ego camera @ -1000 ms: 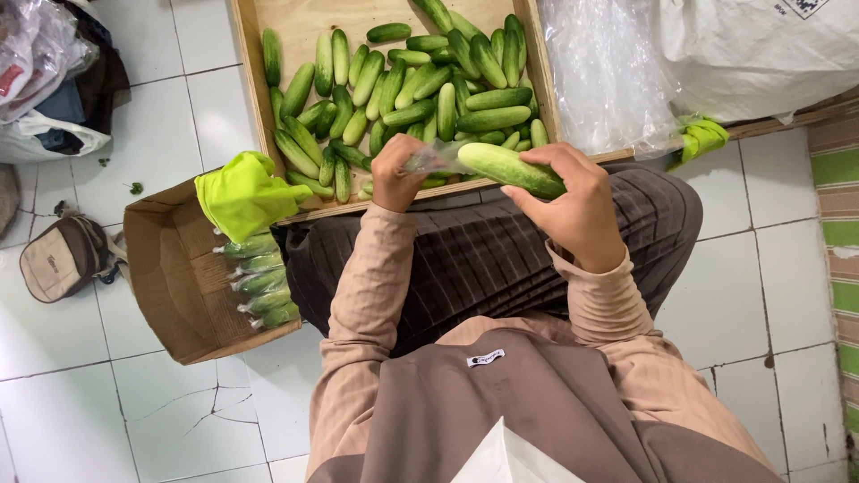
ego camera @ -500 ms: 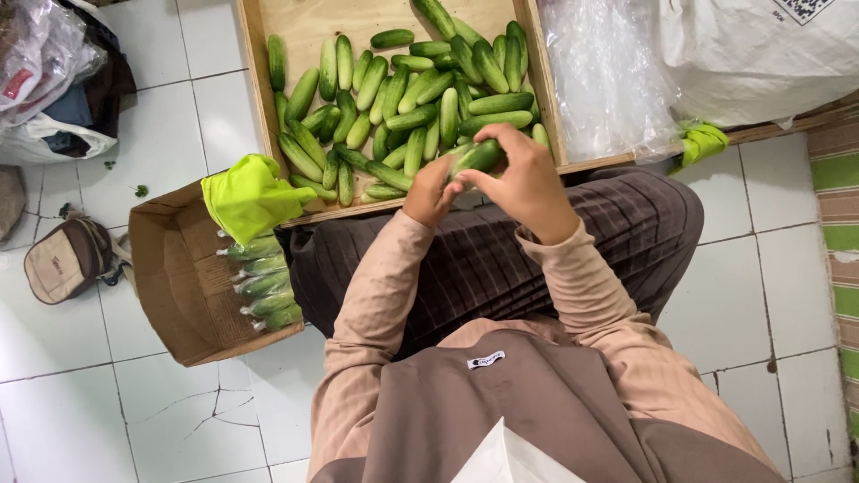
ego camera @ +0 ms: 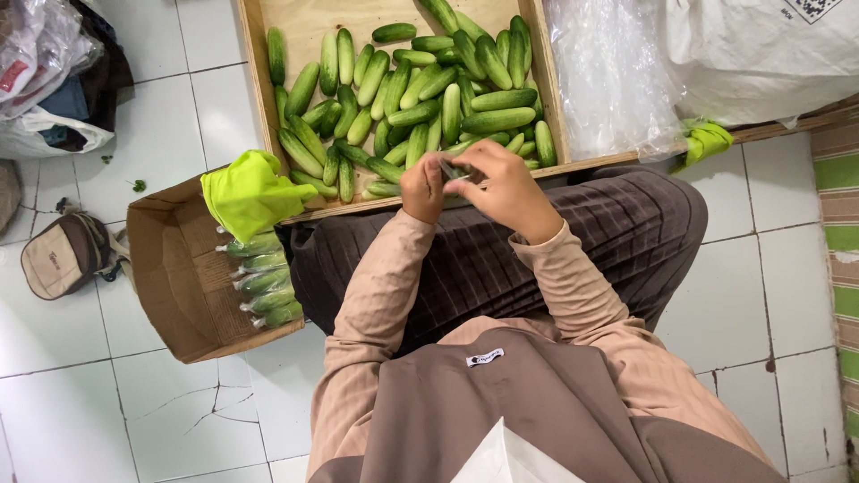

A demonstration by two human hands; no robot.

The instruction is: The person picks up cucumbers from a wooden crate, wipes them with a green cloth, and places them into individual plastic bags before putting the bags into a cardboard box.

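1. A cucumber (ego camera: 455, 170) sits between both hands at the near edge of the wooden tray (ego camera: 253, 54), over the person's lap; only a sliver of it shows.
2. The left hand (ego camera: 422, 186) is curled closed around the cucumber's left end.
3. The right hand (ego camera: 506, 183) is cupped over its right side, fingers bent in, hiding most of it.
4. Loose cucumbers (ego camera: 420, 80) fill the tray just beyond the hands.
5. A yellow-green cloth (ego camera: 252, 192) lies on the tray's near left corner.
6. Below the cloth, an open cardboard box (ego camera: 174, 286) on the tiled floor holds bagged cucumbers (ego camera: 261, 279).
7. Clear plastic bags (ego camera: 613, 72) lie right of the tray.
8. A small tan bag (ego camera: 64, 255) lies left of the box.
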